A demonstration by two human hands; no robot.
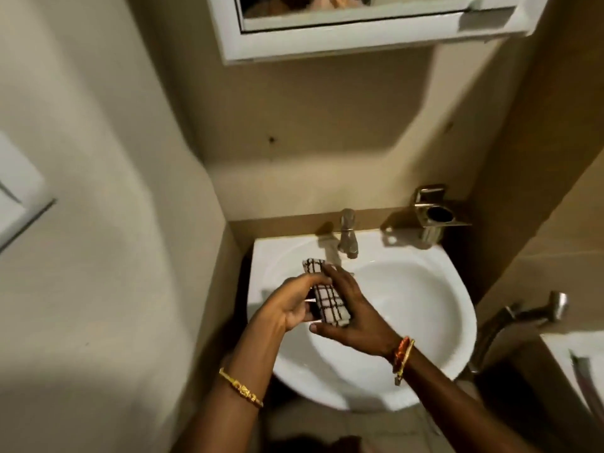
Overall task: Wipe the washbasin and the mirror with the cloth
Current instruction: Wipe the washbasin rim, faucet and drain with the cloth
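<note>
A white washbasin [425,305] is fixed to the wall below me, with a steel tap [348,233] at its back rim. Over its left half I hold a folded white cloth with dark checks [330,300] between both hands. My left hand [291,305] grips it from the left, fingers curled around it. My right hand [353,315] lies over its right side, thumb under the near end. The mirror [343,8] in a white cabinet frame hangs above, only its lower strip in view.
A steel tumbler holder [434,220] is mounted on the wall right of the tap. A hand spray on a hose [529,312] hangs at the right, beside a white fixture's edge [575,354]. Beige walls close in on the left and right.
</note>
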